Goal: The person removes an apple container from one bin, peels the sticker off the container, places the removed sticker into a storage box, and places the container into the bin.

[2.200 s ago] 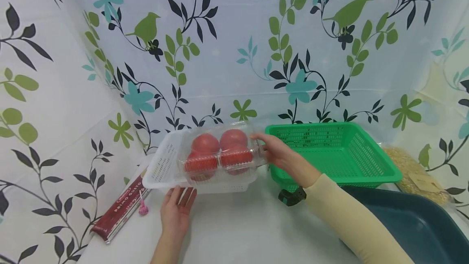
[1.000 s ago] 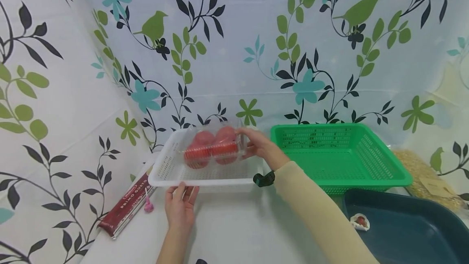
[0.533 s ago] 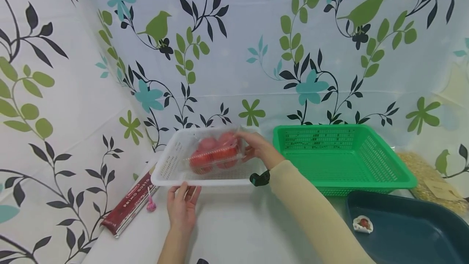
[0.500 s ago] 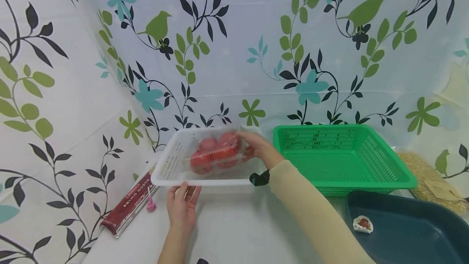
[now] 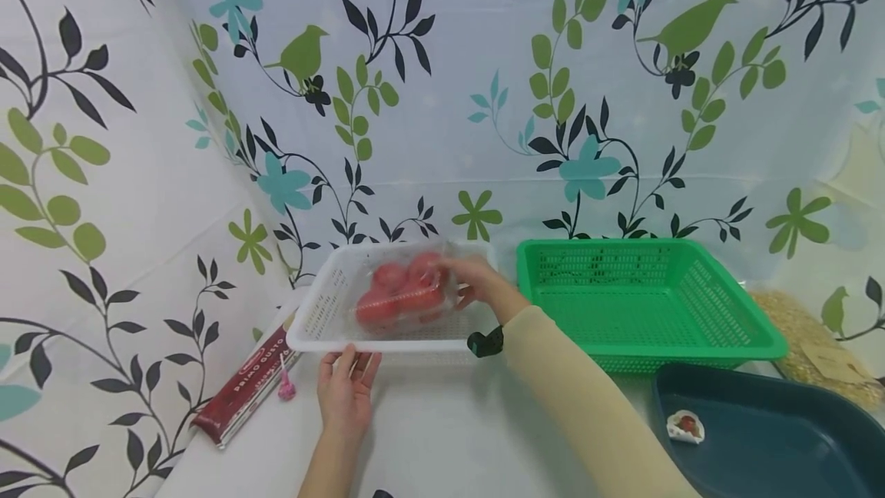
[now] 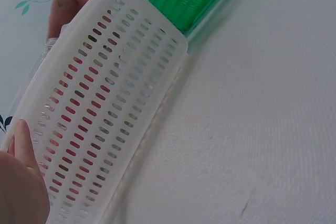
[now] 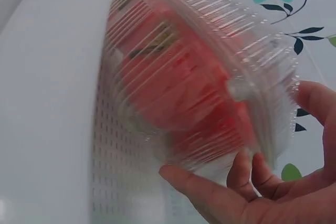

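Note:
My right hand (image 5: 477, 280) grips the right end of a clear plastic clamshell pack of red tomatoes (image 5: 401, 294), inside the white basket (image 5: 325, 345). In the right wrist view the ribbed tomato pack (image 7: 178, 72) is tilted, with the thumb and fingers of the right hand (image 7: 283, 192) spread around its end. My left hand (image 5: 346, 390) holds the white basket's front rim from below. The left wrist view shows the left hand (image 6: 21, 177) at the rim, its fingers against the slotted outer wall (image 6: 100, 103); red shows through the slots.
Right of the white basket stands a green basket (image 5: 622, 317), with a dark blue tray (image 5: 774, 436) before it holding a small white-wrapped item (image 5: 686, 426). A bag of yellowish pieces (image 5: 816, 344) lies far right. Left are a red PRIMO GUSTO packet (image 5: 242, 386) and a pink lollipop (image 5: 286, 386).
My right hand has brought the tomato pack left and down, from above the white basket into it. The pack's tilt has changed slightly. The left hand has come up to the basket's front rim.

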Demonstrator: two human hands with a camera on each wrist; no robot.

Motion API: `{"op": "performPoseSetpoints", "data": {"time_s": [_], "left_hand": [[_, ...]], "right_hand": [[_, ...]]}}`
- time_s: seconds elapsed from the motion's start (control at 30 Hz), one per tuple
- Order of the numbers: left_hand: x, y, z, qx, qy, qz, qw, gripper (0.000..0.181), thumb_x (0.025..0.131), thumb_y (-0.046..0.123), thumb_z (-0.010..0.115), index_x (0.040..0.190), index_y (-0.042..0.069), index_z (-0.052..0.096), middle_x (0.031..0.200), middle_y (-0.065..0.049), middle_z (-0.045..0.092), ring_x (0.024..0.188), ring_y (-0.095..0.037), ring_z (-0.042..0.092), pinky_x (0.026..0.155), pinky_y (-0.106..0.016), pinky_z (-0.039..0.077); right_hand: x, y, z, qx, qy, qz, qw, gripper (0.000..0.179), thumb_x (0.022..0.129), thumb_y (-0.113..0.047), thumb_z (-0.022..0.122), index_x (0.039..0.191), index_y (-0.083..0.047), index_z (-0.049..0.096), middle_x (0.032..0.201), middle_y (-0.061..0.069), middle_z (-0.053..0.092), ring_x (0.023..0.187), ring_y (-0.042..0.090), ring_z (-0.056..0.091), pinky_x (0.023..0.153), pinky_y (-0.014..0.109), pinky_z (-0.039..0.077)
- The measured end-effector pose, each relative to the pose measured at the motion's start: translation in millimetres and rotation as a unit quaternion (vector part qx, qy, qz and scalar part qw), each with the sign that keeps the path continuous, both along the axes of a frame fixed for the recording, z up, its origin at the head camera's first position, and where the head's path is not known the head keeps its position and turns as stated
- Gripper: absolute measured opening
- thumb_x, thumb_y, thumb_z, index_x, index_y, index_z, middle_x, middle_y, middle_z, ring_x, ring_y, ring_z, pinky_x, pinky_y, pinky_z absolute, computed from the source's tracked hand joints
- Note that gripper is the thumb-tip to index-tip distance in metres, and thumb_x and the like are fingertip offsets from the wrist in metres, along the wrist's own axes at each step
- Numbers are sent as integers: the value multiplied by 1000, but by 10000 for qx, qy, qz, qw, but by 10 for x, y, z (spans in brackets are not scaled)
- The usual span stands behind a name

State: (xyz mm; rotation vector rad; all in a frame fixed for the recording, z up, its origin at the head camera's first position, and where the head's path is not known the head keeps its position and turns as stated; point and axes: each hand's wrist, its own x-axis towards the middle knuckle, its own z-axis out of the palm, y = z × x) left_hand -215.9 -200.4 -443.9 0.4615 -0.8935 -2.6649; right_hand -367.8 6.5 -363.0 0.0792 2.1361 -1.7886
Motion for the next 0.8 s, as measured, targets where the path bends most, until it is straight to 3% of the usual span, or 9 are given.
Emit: {"op": "performPoseSetpoints", "data": {"time_s": [0.2, 0.33, 0.43, 0.63, 0.8], "left_hand": [[-11, 11, 0, -46, 2, -15, 10000, 16, 104, 7, 54, 115, 8, 42, 101, -8, 57, 85, -17, 68, 91, -38, 56], [-18, 19, -12, -62, -14, -3, 10000, 16, 104, 7, 54, 114, 8, 42, 102, -9, 56, 84, -17, 68, 90, -38, 57], [-15, 18, -14, -35, -21, 15, 10000, 15, 104, 7, 54, 114, 9, 42, 100, -8, 57, 84, -17, 68, 89, -38, 57], [-10, 9, -4, -154, -85, 0, 9998, 16, 104, 10, 55, 115, 11, 43, 106, -8, 56, 90, -17, 68, 91, -36, 56], [0, 4, -15, -159, -124, -60, 9998, 19, 104, 12, 57, 116, 11, 43, 105, -7, 55, 90, -17, 67, 91, -35, 56]], "right_hand": [[30, 45, -9, 393, 92, 190, 9990, 48, 92, -35, 71, 119, 2, 58, 104, 18, 64, 88, 29, 65, 78, 43, 61], [23, 87, -56, 206, -13, 573, 9981, 32, 95, -27, 68, 110, 2, 63, 96, 16, 67, 77, 25, 66, 70, 34, 61], [19, 77, -75, 33, -146, 719, 9973, 35, 96, -24, 67, 117, 4, 60, 101, 19, 67, 81, 27, 69, 74, 36, 61], [39, 9, -112, -315, -350, 559, 9973, 62, 97, -24, 65, 143, 9, 40, 128, 35, 56, 108, 45, 64, 80, 47, 61], [62, -22, -154, -617, -503, 440, 9959, 67, 96, -22, 66, 144, 14, 35, 135, 40, 48, 120, 52, 56, 83, 53, 59]]}}
